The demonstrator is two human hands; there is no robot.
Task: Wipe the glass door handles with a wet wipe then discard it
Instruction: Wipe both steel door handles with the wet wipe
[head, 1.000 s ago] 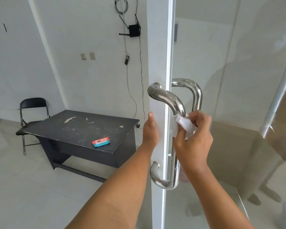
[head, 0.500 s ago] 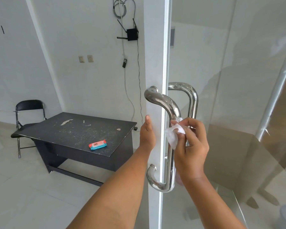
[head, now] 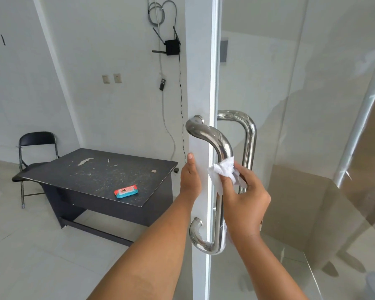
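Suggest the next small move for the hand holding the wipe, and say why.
Probably slide the right hand down the near handle, keeping the wipe pressed to it. The wipe sits just below the upper bend, so the straight bar and lower curve below look yet to be covered. The left hand lies flat on the door edge, steadying it.

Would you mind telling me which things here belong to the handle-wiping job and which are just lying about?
Part of the job:
wet wipe, held in the right hand
near door handle
far door handle
left hand, flat against the door edge
wipe pack

Just lying about:
black desk
folding chair
router
remote
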